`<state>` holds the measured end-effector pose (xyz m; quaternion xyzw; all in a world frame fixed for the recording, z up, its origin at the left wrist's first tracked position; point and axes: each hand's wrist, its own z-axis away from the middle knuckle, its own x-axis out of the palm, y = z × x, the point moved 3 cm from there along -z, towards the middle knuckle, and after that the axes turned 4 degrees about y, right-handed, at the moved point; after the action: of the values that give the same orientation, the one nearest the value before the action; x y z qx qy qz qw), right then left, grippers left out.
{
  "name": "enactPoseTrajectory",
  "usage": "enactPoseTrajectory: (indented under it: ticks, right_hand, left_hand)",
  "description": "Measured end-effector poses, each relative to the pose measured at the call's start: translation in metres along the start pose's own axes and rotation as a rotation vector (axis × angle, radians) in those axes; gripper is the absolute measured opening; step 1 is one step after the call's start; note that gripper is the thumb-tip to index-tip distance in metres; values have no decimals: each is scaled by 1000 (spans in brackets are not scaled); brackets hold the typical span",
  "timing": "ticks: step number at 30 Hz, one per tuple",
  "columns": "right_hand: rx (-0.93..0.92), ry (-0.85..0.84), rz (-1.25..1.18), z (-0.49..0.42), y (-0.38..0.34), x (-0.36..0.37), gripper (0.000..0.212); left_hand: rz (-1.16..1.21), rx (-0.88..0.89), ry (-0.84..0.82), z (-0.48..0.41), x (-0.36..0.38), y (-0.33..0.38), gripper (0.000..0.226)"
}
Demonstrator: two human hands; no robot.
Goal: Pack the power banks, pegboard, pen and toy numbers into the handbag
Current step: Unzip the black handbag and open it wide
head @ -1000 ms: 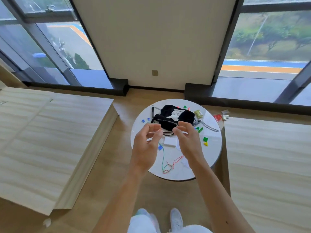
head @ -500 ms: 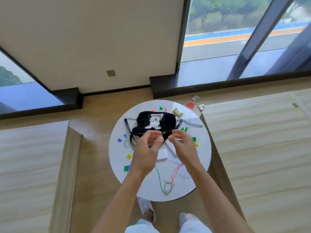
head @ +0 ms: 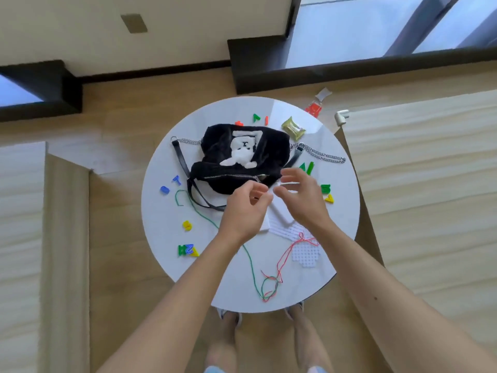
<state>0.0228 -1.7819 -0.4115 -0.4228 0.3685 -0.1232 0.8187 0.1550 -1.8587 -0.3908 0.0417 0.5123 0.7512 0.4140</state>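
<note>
White and round, the table [head: 166,238] carries everything. The black plush handbag [head: 242,146], with a white bear on its front, lies on the far half. Its zip faces the person and its chain strap trails off to either side. Both hands hover over the bag's near edge. The left hand [head: 246,211] has its fingers curled, thumb tip close to the forefinger; whether anything is pinched there I can't make out. The right hand [head: 301,200] is loosely spread and grips nothing I can see. On the near side of the bag, the white pegboard [head: 306,254] is half covered by the hands. A white block [head: 265,224] touching it is mostly hidden under the left hand. Green and red cords [head: 269,286] trail nearer still. Toy numbers [head: 187,225] lie scattered round the bag.
</note>
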Motion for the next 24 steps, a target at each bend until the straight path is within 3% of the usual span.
enactPoseTrajectory:
  ticks: [10, 16, 24]
  right_hand:
    - [-290, -103, 579, -108, 117, 78, 53]
    - [-484, -81, 747, -156, 142, 107, 58]
    - [-591, -20, 879, -178, 160, 132, 40]
  left_hand:
    - [-259, -189, 82, -132, 69, -114, 17]
    - [-386, -108, 208, -190, 101, -140, 22]
    - [-474, -10, 283, -217, 120, -167, 36]
